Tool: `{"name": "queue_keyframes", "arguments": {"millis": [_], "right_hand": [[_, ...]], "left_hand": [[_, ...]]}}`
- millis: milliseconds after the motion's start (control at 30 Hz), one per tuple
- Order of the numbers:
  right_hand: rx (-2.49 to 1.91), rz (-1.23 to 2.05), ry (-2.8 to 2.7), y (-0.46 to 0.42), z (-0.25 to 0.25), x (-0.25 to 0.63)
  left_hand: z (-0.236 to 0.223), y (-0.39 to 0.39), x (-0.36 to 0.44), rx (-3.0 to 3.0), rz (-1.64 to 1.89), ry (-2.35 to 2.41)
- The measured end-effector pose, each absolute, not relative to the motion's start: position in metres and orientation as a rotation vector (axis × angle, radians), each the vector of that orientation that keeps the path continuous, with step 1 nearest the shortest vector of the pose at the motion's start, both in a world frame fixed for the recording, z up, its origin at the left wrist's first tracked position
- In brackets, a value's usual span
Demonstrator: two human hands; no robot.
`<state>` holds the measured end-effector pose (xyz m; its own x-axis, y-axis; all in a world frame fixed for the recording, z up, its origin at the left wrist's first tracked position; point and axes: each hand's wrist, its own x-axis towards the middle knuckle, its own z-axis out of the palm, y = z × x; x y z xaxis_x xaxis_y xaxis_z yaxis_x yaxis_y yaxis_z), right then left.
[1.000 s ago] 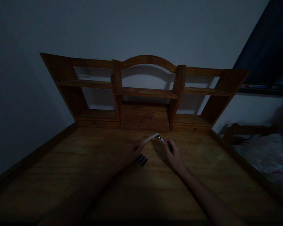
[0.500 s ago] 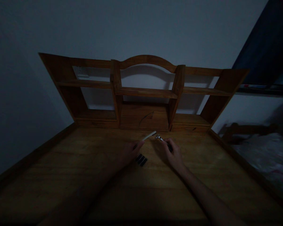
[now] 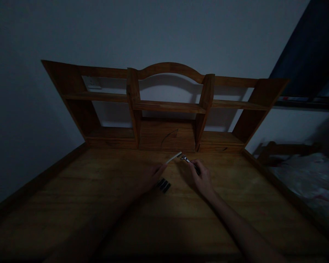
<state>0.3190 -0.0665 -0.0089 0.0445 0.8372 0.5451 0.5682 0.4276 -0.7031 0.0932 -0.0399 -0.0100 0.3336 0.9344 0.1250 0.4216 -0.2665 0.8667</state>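
My left hand (image 3: pixel 154 174) is closed round the handle of a white toothbrush (image 3: pixel 173 157). Its head points up and to the right, and dark bristles face down toward the right. In my right hand (image 3: pixel 202 176) is a razor (image 3: pixel 186 159) with a silver neck and a dark grip, its head tilted up to the left. The bristles and the razor head are very close; whether they touch I cannot tell. Below them on the wooden desk lies a group of small black pieces (image 3: pixel 163 185) in a row, too dark to identify, partly beside my left wrist.
A wooden desk (image 3: pixel 104 190) with raised side edges lies under my hands. Along its back stands a wooden shelf unit (image 3: pixel 170 106) against the wall. A wall socket (image 3: pixel 94 82) shows behind its left part. Pale crumpled bedding or plastic (image 3: pixel 309 175) lies at the right.
The toothbrush head and razor head shift slightly against each other, and the bristles now show more plainly. Both hands keep their hold. The whole view shifts a little.
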Motion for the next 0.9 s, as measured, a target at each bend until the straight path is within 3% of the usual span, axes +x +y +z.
{"name": "queue_keyframes", "arguments": {"millis": [900], "right_hand": [[-1.222, 0.463, -1.618, -0.0668, -0.0093, 0.3168]], "left_hand": [[-0.0077, -0.0429, 0.0935, 1.969, 0.827, 1.211]]}}
